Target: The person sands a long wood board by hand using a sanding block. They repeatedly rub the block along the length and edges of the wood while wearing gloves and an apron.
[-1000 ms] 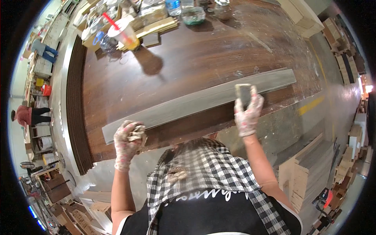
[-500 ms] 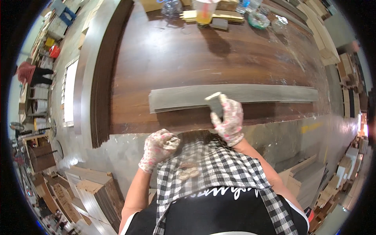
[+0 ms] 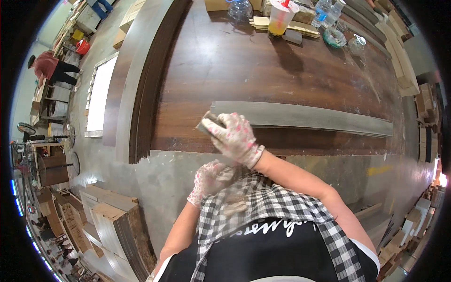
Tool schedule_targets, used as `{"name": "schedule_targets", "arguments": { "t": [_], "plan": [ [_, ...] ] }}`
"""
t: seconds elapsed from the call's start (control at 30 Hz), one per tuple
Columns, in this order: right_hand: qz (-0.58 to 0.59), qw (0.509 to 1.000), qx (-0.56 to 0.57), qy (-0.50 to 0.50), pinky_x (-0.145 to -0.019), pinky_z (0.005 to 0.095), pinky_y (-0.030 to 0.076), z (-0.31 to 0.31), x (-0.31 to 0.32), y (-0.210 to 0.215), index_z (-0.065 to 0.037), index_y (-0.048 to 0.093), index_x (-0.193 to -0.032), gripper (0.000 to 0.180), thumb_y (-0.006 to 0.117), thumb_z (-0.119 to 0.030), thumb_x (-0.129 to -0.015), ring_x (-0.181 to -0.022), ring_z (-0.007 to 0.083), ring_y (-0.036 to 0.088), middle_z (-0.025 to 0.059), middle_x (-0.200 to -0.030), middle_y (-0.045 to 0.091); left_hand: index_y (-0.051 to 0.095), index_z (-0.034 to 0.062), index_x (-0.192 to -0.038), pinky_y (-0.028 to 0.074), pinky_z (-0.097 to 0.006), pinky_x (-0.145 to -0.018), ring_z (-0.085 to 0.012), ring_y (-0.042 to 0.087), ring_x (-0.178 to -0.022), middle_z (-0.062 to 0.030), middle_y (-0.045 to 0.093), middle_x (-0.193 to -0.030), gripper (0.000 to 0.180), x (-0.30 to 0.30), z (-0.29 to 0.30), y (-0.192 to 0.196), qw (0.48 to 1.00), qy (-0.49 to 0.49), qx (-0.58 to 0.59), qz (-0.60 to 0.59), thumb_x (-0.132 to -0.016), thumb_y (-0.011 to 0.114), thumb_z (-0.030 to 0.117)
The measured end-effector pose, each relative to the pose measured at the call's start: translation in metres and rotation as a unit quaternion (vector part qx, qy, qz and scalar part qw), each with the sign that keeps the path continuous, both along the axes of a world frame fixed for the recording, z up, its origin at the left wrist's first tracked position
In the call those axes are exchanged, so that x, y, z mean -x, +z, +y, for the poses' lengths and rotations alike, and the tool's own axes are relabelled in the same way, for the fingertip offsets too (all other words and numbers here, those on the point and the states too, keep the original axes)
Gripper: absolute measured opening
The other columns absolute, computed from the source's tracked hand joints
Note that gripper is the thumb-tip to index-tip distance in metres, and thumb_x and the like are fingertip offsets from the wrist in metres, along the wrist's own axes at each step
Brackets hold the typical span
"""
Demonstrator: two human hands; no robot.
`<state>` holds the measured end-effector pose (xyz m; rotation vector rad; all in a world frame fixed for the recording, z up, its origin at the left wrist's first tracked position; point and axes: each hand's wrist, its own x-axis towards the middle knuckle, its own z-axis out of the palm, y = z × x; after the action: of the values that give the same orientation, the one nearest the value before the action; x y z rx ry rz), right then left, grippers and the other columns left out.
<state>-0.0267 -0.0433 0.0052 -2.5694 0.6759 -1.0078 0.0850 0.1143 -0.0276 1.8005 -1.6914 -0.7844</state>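
Note:
A grey plank [image 3: 300, 115] with a wood-like grain lies lengthwise on the brown tabletop [image 3: 235, 66], near its front edge. My right hand [image 3: 237, 141], in a white glove with pink spots, is closed round a small grey block [image 3: 206, 124]. It is at the plank's left end, and the block sticks out to the left past that end. My left hand [image 3: 209, 179], gloved alike, is curled in front of the checked apron [image 3: 277, 202], just off the table's front edge. What its fingers hold, if anything, is hidden.
Tall stacked boards [image 3: 145, 89] border the table's left side. At the back stand a drink cup [image 3: 281, 21], plastic bottles [image 3: 322, 13], a second small grey block [image 3: 293, 37] and a green-rimmed dish [image 3: 334, 37]. More boards [image 3: 115, 218] stand at lower left; another person [image 3: 47, 66] is far left.
My right hand has swept left along the plank to its left end, carrying the small block. My left hand stays curled by the apron. The whole view has shifted somewhat.

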Motion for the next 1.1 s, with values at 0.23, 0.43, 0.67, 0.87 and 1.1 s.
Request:
{"name": "schedule_targets", "arguments": {
  "t": [0.23, 0.43, 0.67, 0.87, 1.1],
  "plan": [
    [0.073, 0.984, 0.004, -0.161, -0.084, 0.0435, 0.051, -0.001, 0.159, -0.008, -0.014, 0.065, -0.126, 0.049, 0.071, -0.013, -0.078, -0.095, 0.0296, 0.058, 0.0111, -0.107, 0.061, 0.072, 0.0110, -0.091, 0.055, -0.041, -0.068, -0.0314, 0.067, -0.076, -0.0102, 0.067, -0.084, 0.022, 0.008, -0.022, 0.006, 0.998, 0.010, 0.041, 0.056, -0.077, 0.078, 0.026],
    [0.047, 0.983, -0.008, -0.178, -0.090, 0.0448, 0.048, -0.001, 0.148, 0.008, -0.015, 0.064, -0.130, 0.051, 0.074, -0.023, -0.081, -0.101, 0.0306, 0.058, 0.0129, -0.112, 0.061, 0.072, 0.0095, -0.084, 0.055, -0.039, -0.066, -0.0280, 0.068, -0.075, -0.0095, 0.069, -0.083, 0.018, 0.037, -0.060, 0.017, 0.983, -0.049, 0.119, 0.133, -0.070, 0.081, 0.017],
    [0.055, 0.979, 0.007, -0.198, -0.079, 0.0455, 0.047, -0.029, 0.195, -0.016, -0.022, 0.065, -0.129, 0.052, 0.075, -0.023, -0.078, -0.093, 0.0268, 0.058, 0.0089, -0.106, 0.061, 0.064, 0.0104, -0.088, 0.056, -0.038, -0.066, -0.0283, 0.070, -0.076, -0.0089, 0.071, -0.088, 0.021, 0.089, -0.097, 0.025, 0.973, -0.064, 0.198, 0.095, -0.073, 0.080, 0.010],
    [0.085, 0.892, 0.036, -0.442, -0.093, 0.0465, 0.047, -0.069, 0.423, -0.021, -0.017, 0.059, -0.133, 0.056, 0.073, -0.015, -0.078, -0.105, 0.0324, 0.054, 0.0133, -0.110, 0.056, 0.070, 0.0068, -0.090, 0.055, -0.036, -0.070, -0.0284, 0.069, -0.078, -0.0113, 0.070, -0.089, 0.012, 0.174, -0.128, 0.032, 0.980, -0.037, 0.138, 0.138, -0.079, 0.074, 0.012],
    [0.144, 0.734, 0.020, -0.663, -0.094, 0.0451, 0.048, -0.136, 0.672, -0.014, -0.010, 0.061, -0.131, 0.046, 0.070, -0.027, -0.089, -0.107, 0.0357, 0.059, 0.0192, -0.108, 0.063, 0.068, 0.0070, -0.091, 0.056, -0.035, -0.069, -0.0274, 0.069, -0.078, -0.0108, 0.070, -0.088, 0.017, 0.254, -0.171, 0.061, 0.980, -0.074, 0.161, 0.088, -0.075, 0.076, 0.005]
  ]
}}
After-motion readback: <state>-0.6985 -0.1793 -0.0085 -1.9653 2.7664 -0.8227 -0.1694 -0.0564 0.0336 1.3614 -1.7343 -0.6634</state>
